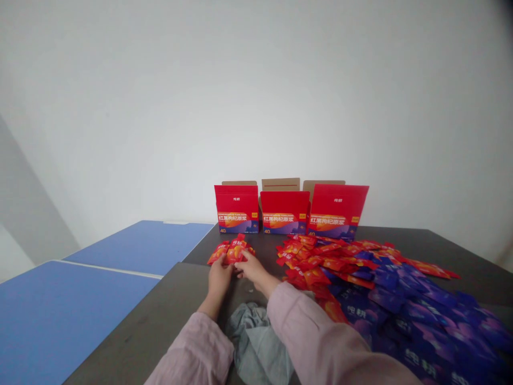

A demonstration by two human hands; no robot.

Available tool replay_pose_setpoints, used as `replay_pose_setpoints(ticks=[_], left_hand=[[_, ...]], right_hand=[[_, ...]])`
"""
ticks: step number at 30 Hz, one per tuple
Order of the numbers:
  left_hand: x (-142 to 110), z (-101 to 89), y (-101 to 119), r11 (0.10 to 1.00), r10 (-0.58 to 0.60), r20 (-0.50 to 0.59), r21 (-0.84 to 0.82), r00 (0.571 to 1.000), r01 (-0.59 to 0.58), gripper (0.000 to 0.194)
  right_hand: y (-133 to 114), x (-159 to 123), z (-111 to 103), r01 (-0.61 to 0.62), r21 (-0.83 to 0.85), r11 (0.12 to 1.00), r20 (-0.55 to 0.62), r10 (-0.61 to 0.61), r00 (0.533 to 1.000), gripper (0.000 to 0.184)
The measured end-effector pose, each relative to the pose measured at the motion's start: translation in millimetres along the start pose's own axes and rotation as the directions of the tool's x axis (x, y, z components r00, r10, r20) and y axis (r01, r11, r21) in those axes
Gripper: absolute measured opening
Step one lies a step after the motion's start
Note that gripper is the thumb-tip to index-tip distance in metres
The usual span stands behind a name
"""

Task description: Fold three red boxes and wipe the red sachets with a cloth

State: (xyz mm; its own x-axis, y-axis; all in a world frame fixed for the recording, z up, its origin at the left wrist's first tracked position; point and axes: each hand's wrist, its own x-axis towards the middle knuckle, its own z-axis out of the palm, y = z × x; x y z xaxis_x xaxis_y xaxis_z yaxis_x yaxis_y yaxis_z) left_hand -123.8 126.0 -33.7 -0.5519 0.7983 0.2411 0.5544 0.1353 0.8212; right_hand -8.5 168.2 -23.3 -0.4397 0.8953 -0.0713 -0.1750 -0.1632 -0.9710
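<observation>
Cropped sleeves point(320, 334); packets point(236, 249) partly behind hands point(219, 277)

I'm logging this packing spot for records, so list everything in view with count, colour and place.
Cartons: three, red and purple, far side, flaps up
Small packet group: several, red-orange, before the left carton
Red packets: many, red-orange, right of centre
Blue packets: many, blue-purple, near right
Cloth: one, grey-green, bottom centre
Dark tabletop: count unclear, grey-black, underneath
Blue tabletops: two, left
Wall: one, pale grey, behind
Sleeves: two, pale pink, bottom
Left hand, right hand: one each, bare, at the small packet group
</observation>
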Motion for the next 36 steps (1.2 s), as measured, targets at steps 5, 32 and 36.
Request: replay_pose_setpoints(ticks=[5, 32, 36], left_hand=[[-0.2, 1.2, -0.4, 0.999, -0.044, 0.006, 0.004, 0.999, 0.044, 0.049], [-41.9, 3.5, 37.9, 0.899, 0.437, -0.034, 0.041, 0.899, -0.435, 0.032], [-67.6, 13.4, 63.4, 0.846, 0.531, 0.183, -0.056, 0.827, -0.531, 0.031]], right_hand=[[3.9, 4.8, 0.5, 0.004, -0.021, 1.0, 0.006, -0.004, 1.0, 0.057], [-3.9, -47.0, -30.8, 0.093, -0.158, 0.983, -0.162, -0.119, 0.98, 0.018], [-1.5, -90.1, -59.2, 0.162, -0.262, 0.951, -0.141, -0.203, 0.969, 0.011]])
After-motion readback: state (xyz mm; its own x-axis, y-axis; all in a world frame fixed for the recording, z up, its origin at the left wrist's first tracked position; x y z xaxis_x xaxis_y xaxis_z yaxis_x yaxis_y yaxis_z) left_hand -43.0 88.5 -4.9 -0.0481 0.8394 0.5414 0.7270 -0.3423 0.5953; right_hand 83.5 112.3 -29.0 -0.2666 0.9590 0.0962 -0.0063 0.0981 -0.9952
